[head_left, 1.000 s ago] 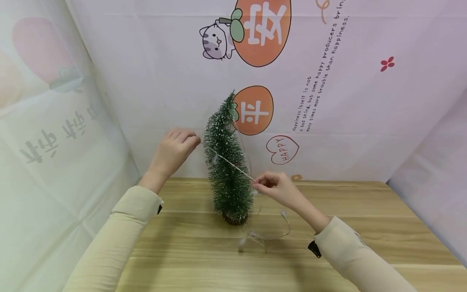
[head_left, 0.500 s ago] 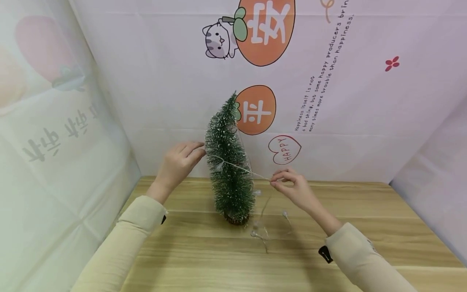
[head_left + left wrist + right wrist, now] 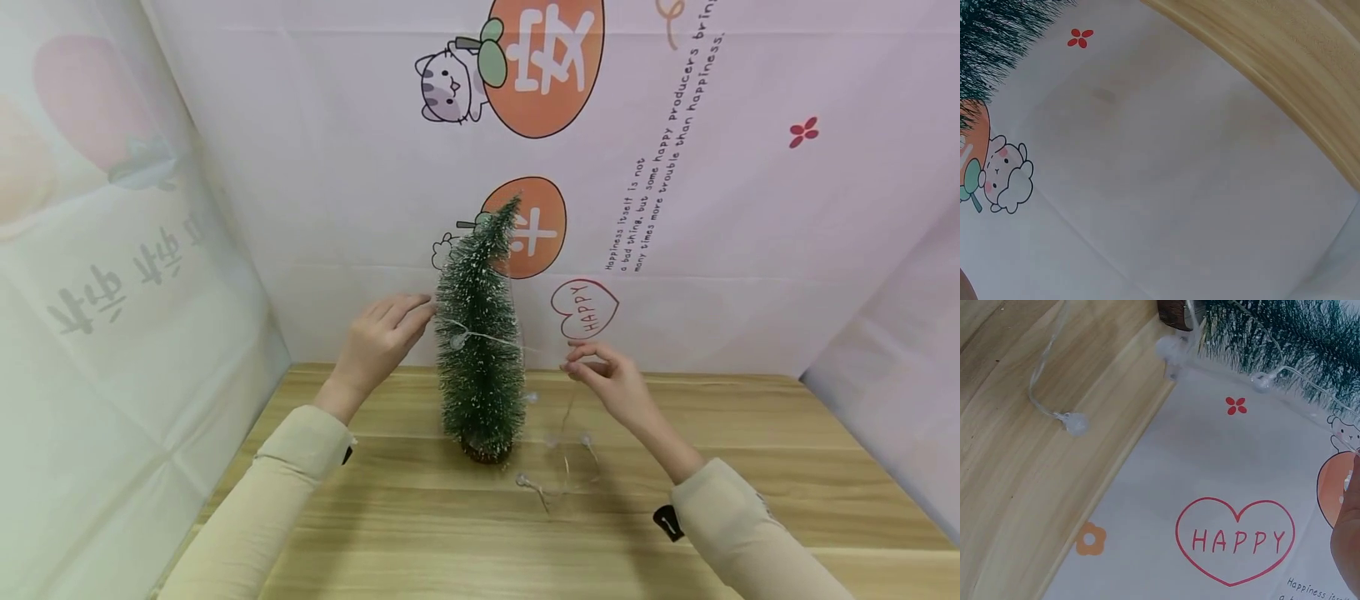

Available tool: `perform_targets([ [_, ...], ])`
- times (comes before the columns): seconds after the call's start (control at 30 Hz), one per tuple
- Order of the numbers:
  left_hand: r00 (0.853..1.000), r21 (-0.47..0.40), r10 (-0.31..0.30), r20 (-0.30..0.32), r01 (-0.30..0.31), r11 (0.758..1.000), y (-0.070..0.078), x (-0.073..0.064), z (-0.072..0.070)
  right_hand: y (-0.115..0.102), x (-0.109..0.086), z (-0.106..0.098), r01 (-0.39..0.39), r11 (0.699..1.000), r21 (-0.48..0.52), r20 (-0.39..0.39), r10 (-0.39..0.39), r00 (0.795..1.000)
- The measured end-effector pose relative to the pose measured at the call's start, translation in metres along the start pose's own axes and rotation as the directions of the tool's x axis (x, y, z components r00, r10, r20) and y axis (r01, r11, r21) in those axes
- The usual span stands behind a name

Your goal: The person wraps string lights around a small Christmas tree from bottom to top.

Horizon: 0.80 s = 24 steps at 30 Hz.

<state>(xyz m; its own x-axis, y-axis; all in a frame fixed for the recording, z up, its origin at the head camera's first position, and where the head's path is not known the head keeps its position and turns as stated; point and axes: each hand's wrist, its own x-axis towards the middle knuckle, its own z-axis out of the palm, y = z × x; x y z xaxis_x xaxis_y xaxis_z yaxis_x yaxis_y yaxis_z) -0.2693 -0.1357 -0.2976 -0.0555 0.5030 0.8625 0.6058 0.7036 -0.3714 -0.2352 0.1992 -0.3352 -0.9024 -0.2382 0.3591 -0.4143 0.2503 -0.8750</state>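
A small artificial Christmas tree [image 3: 480,383] with snowy tips stands on the wooden table, its top leaning right. A string of lights [image 3: 491,337] with clear bulbs crosses its front; one bulb [image 3: 458,341] lies against the needles. My right hand [image 3: 611,385], right of the tree, pinches the wire between thumb and fingertips, and the rest trails below. Fairly straight fingers of my left hand [image 3: 378,346] touch the tree's left side, some tips hidden by needles. The right wrist view has a bulb [image 3: 1263,382] beside the tree; the left wrist view catches only the tree's edge [image 3: 997,44].
The loose end of the lights, with several bulbs [image 3: 522,480], lies on the wooden table [image 3: 390,533] right of the tree's base [image 3: 487,452]. Behind stands a printed white cloth backdrop [image 3: 337,167], with more cloth at both sides.
My right hand has drawn the wire rightward, away from the tree, then stayed about there. My left hand has moved right and slightly down against the tree, whose top now leans further right.
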Motion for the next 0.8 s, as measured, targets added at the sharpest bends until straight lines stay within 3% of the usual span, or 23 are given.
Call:
perform_targets([
  [0.17, 0.999, 0.017, -0.044, -0.029, 0.045, 0.999, 0.003, 0.002, -0.003, -0.003, 0.001, -0.002, -0.005, 1.000, -0.006, -0.029, 0.005, 1.000],
  [0.23, 0.998, 0.055, -0.035, -0.058, 0.038, 0.998, 0.007, 0.005, -0.004, -0.004, 0.000, -0.002, 0.008, 1.000, -0.007, -0.035, -0.008, 0.999],
  [0.33, 0.994, 0.079, 0.036, -0.100, -0.028, 0.996, 0.015, 0.013, -0.004, -0.005, 0.000, -0.002, 0.031, 1.000, -0.005, -0.043, -0.031, 0.999],
  [0.43, 0.984, 0.077, 0.143, -0.109, -0.135, 0.988, 0.028, 0.024, -0.003, -0.007, 0.000, -0.001, 0.044, 0.999, 0.001, -0.051, -0.044, 0.998],
  [0.57, 0.973, 0.105, 0.231, -0.025, -0.228, 0.968, 0.050, 0.036, 0.001, -0.008, 0.000, -0.002, 0.046, 0.999, 0.011, -0.048, -0.046, 0.998],
  [0.7, 0.969, 0.138, 0.216, 0.122, -0.232, 0.963, 0.067, 0.043, 0.009, -0.009, -0.002, -0.004, 0.063, 0.998, 0.025, -0.036, -0.062, 0.997],
  [0.8, 0.962, 0.162, 0.194, 0.190, -0.226, 0.961, 0.073, 0.045, 0.013, -0.009, -0.003, -0.007, 0.091, 0.995, 0.039, -0.022, -0.090, 0.996],
])
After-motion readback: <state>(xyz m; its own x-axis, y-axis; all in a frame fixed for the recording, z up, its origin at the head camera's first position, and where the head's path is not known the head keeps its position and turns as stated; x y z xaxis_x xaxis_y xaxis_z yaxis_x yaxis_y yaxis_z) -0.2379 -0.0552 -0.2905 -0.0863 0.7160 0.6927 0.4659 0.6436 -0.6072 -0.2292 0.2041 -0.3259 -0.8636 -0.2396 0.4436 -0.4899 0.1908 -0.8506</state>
